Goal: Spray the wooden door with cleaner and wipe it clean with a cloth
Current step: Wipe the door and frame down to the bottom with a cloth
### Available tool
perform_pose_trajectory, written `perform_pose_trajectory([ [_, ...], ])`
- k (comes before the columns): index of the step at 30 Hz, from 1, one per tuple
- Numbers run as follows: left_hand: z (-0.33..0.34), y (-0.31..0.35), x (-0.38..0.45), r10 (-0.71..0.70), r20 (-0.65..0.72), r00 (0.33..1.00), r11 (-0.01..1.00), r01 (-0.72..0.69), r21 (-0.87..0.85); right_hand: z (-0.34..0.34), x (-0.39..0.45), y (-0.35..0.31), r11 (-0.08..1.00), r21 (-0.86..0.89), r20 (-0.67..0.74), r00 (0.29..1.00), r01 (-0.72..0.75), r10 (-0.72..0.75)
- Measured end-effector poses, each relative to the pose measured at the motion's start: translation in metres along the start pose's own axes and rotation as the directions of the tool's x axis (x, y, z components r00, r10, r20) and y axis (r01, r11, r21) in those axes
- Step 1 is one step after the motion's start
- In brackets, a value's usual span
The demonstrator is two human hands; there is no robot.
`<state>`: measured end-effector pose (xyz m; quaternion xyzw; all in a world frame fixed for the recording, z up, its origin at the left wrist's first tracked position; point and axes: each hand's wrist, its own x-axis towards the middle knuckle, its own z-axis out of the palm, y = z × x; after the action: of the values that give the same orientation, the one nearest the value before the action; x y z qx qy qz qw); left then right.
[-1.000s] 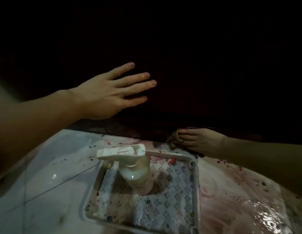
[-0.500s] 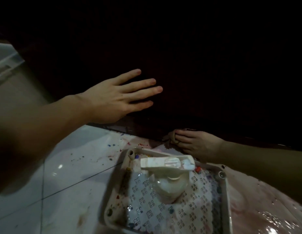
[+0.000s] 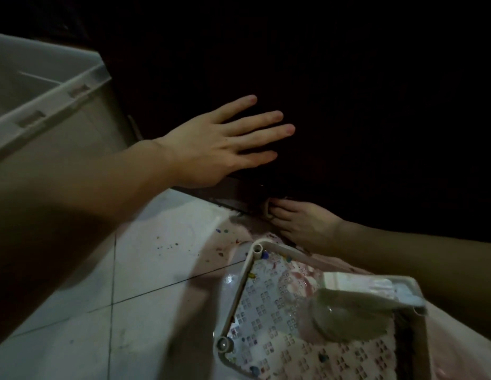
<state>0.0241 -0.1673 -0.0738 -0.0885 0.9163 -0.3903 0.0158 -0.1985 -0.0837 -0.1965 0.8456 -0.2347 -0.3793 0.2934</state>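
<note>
The wooden door point(image 3: 348, 105) fills the upper frame from about ten o'clock round to three, so dark that its grain and any wet patches cannot be made out; its bottom edge meets the floor along a slant running from nine o'clock down toward three. The left hand point(image 3: 211, 149) lies flat against the lower door, fingers straight and spread, holding nothing; I judge it is there to steady the door, or the person leaning in, while the other hand works. The left forearm comes in from eight o'clock, wrist roughly level, palm to the wood.

The right hand point(image 3: 299, 226) sits low at the door's foot, just right of centre, knuckles up and fingers curled round a bunched cloth point(image 3: 266, 211), of which only a pale fold shows past the fingertips; it seems pressed into the bottom rail, which suits wiping the lowest strip; the right forearm reaches in from four o'clock, close to the floor.

The spray bottle point(image 3: 354, 311) stands in a white tray point(image 3: 239, 294) at five o'clock, near the right arm, set down within reach, I suppose, for another spray; the picture is blurred there. The tiled floor point(image 3: 145, 270) around the tray looks wet and speckled with colour; a pale plastic bin point(image 3: 47, 86) stands at ten o'clock beside the door.
</note>
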Motion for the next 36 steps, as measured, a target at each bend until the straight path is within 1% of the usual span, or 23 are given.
perform_pose_trajectory([
  [2, 0.004, -0.002, -0.010, -0.027, 0.025, 0.999, 0.999, 0.026, 0.019, -0.002, 0.000, 0.001, 1.000, -0.020, -0.016, 1.000, 0.022, -0.022],
  [5, 0.009, -0.008, -0.026, -0.049, 0.063, 0.997, 0.999, 0.048, 0.016, -0.003, 0.008, 0.003, 0.998, 0.004, -0.047, 0.997, 0.057, -0.056],
  [8, 0.012, -0.015, -0.034, -0.047, 0.083, 0.995, 0.999, 0.047, 0.003, -0.008, 0.032, 0.005, 0.996, 0.000, -0.036, 0.996, 0.087, -0.087],
  [11, 0.016, -0.016, -0.038, -0.049, 0.089, 0.995, 0.998, 0.052, -0.032, -0.020, 0.064, 0.012, 0.995, 0.028, -0.067, 0.994, 0.094, -0.091],
  [14, 0.019, -0.016, -0.039, -0.049, 0.082, 0.995, 0.998, 0.052, -0.039, -0.036, 0.091, 0.023, 0.991, 0.012, -0.022, 0.991, 0.131, -0.131],
  [18, 0.021, -0.016, -0.038, -0.049, 0.080, 0.996, 0.997, 0.053, -0.054, -0.041, 0.113, 0.018, 0.998, 0.016, -0.089, 0.994, 0.061, -0.059],
  [19, 0.021, -0.016, -0.038, -0.047, 0.079, 0.996, 0.997, 0.051, -0.054, -0.037, 0.108, 0.018, 0.997, 0.020, -0.098, 0.992, 0.075, -0.073],
  [21, 0.019, -0.017, -0.038, -0.041, 0.085, 0.996, 0.998, 0.045, -0.047, -0.024, 0.090, 0.019, 0.986, -0.004, -0.112, 0.980, 0.168, -0.167],
  [24, 0.018, -0.020, -0.040, -0.039, 0.087, 0.995, 0.997, 0.044, -0.058, -0.019, 0.066, 0.019, 0.971, -0.080, -0.012, 0.973, 0.227, -0.228],
  [26, 0.018, -0.018, -0.042, -0.052, 0.088, 0.995, 0.997, 0.057, -0.053, -0.022, 0.072, 0.019, 0.968, -0.066, 0.028, 0.970, 0.241, -0.240],
  [27, 0.018, -0.016, -0.042, -0.060, 0.102, 0.993, 0.997, 0.066, -0.049, -0.028, 0.083, 0.021, 0.974, -0.051, -0.005, 0.975, 0.222, -0.223],
  [28, 0.018, -0.013, -0.043, -0.071, 0.120, 0.990, 0.996, 0.077, -0.045, -0.030, 0.101, 0.023, 0.981, 0.002, -0.146, 0.971, 0.194, -0.191],
  [29, 0.019, -0.010, -0.043, -0.083, 0.134, 0.988, 0.995, 0.090, -0.047, -0.035, 0.117, 0.025, 0.987, 0.036, -0.255, 0.956, 0.158, -0.143],
  [30, 0.019, -0.007, -0.043, -0.096, 0.141, 0.985, 0.993, 0.104, -0.052, -0.044, 0.130, 0.027, 0.992, 0.056, -0.308, 0.947, 0.113, -0.090],
  [31, 0.019, -0.006, -0.043, -0.107, 0.143, 0.984, 0.992, 0.116, -0.055, -0.050, 0.144, 0.028, 0.994, 0.076, -0.242, 0.968, 0.081, -0.061],
  [32, 0.019, -0.006, -0.043, -0.112, 0.141, 0.984, 0.991, 0.121, -0.057, -0.057, 0.153, 0.027, 0.997, 0.055, -0.099, 0.993, 0.063, -0.057],
  [33, 0.019, -0.006, -0.043, -0.109, 0.139, 0.984, 0.991, 0.118, -0.059, -0.062, 0.158, 0.025, 0.998, 0.004, 0.000, 0.998, 0.062, -0.062],
  [34, 0.018, -0.007, -0.043, -0.102, 0.139, 0.985, 0.992, 0.111, -0.060, -0.067, 0.157, 0.025, 0.997, -0.020, 0.027, 0.997, 0.076, -0.076],
  [35, 0.018, -0.008, -0.044, -0.097, 0.141, 0.985, 0.993, 0.106, -0.059, -0.070, 0.152, 0.025, 0.995, -0.048, 0.004, 0.996, 0.086, -0.086],
  [36, 0.017, -0.010, -0.044, -0.093, 0.144, 0.985, 0.993, 0.102, -0.056, -0.064, 0.145, 0.026, 0.995, -0.032, -0.035, 0.995, 0.097, -0.099],
])
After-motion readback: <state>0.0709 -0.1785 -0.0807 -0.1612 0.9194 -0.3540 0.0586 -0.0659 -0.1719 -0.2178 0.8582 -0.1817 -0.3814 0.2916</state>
